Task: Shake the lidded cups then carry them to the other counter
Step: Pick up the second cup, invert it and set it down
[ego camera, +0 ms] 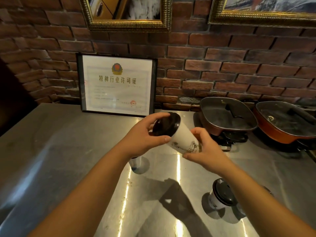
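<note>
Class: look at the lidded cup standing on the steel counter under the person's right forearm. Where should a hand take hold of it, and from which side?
Take the standing cup by its white wall just below the black lid, coming from the near right. It stands upright, so a sideways grip wraps its round wall; the lid overhangs and may pop off.

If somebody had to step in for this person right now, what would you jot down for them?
Left hand: gripping the black lid end of the white paper cup, held tilted above the steel counter.
Right hand: gripping that cup's base end.
Second lidded white cup: standing on the counter, near right, under the right forearm.
A third cup stands beneath the left wrist, mostly hidden.
Done: first cup lifted, apparently mid-shake.
Left: finish shaking, shake the others, carry all to the other counter.
</note>
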